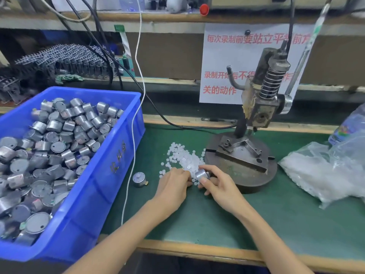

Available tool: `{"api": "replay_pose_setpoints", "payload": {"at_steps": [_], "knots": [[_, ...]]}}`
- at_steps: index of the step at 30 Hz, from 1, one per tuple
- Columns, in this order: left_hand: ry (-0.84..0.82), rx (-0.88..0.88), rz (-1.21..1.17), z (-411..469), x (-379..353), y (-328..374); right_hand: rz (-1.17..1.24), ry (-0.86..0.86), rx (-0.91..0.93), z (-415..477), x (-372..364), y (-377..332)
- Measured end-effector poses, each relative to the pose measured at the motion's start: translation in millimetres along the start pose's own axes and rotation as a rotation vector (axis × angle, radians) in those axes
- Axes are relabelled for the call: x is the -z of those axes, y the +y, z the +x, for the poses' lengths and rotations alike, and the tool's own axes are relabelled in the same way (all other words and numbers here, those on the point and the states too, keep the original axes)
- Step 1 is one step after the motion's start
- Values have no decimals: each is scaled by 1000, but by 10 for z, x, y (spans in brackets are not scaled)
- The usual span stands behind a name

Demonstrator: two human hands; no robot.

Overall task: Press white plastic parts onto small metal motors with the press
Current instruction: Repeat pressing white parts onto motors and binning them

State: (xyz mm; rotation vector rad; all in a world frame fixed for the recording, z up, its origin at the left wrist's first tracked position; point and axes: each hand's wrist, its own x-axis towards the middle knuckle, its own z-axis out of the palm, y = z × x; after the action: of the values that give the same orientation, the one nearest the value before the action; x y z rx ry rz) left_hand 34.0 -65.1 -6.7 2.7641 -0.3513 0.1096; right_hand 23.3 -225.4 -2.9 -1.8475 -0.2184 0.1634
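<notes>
Both bare forearms are extended from 6 o'clock toward the middle of the desk (pixel 276 214), which is covered with a green mat and edged in wood. The left hand (pixel 173 184) is turned palm down, its fingers bent toward the near edge of a heap of white plastic parts (pixel 183 157). These are small, round and translucent, and are scattered on the mat at 12 o'clock of the hands. Whether a part is pinched in the left grip cannot be told. The right hand (pixel 219 184) is angled inward, and its grip is closed round a motor (pixel 202 174), a short cylinder of bright metal, held on its side between thumb and fingers at the heap's near edge. The press (pixel 258 107), a worn metal column with a coiled spring, is mounted on a round, rust-marked base plate (pixel 246 175) at 1 o'clock of the hands, the plate lying just beside the right hand. A blue plastic crate (pixel 110 155) heaped with motors (pixel 53 139) is placed at 9 o'clock, and a loose motor (pixel 139 179) stands on the mat between crate and left hand. A crumpled clear bag (pixel 325 171) of white pieces is seen at 3 o'clock.
</notes>
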Motion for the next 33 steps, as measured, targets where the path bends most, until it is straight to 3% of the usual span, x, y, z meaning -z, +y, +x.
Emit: {"api": "replay_pose_setpoints", "payload": {"at_steps": [3, 8, 18, 33], "knots": [[34, -61, 97, -59, -28, -1, -11, 5, 36, -48, -12, 29], [140, -230, -195, -310, -122, 63, -139, 52, 157, -146, -5, 129], [139, -2, -566, -320, -217, -57, -147, 55, 115, -152, -84, 182], [164, 57, -554, -322, -186, -33, -349, 66, 288, -125, -140, 175]]}}
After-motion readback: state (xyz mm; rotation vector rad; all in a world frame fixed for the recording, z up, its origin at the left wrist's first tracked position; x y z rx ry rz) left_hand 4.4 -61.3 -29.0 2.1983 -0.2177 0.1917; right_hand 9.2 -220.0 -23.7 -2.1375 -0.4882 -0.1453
